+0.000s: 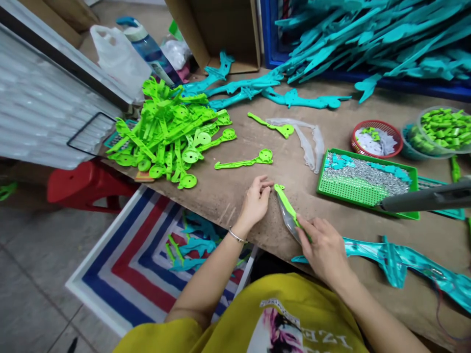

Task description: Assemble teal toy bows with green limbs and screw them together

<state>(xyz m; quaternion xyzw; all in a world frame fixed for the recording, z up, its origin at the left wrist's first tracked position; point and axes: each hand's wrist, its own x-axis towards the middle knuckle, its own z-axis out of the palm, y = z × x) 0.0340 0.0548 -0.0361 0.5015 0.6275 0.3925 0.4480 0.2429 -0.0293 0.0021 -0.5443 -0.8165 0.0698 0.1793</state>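
Observation:
My right hand (324, 247) grips one end of a bright green plastic arm-shaped part (286, 202) just above the table's front edge. A clear plastic piece (287, 219) lies along the near side of that part. My left hand (256, 198) is beside the part's far tip, fingers loosely stretched out, with nothing visible in them. Beyond my hands lie two loose green parts, one with a round end (265, 156) and another (285, 130) touching a curved clear plastic strip (312, 142). A turquoise bow-shaped shell (397, 260) with wires lies right of my right hand.
A heap of green parts (176, 127) covers the table's left side. Turquoise pieces overflow a blue crate (270, 49) at the back. A green tray (342, 196) of screws, a red basket (358, 147) and a dark grey tool (423, 196) are on the right. Below sits a striped-lined bin (121, 264).

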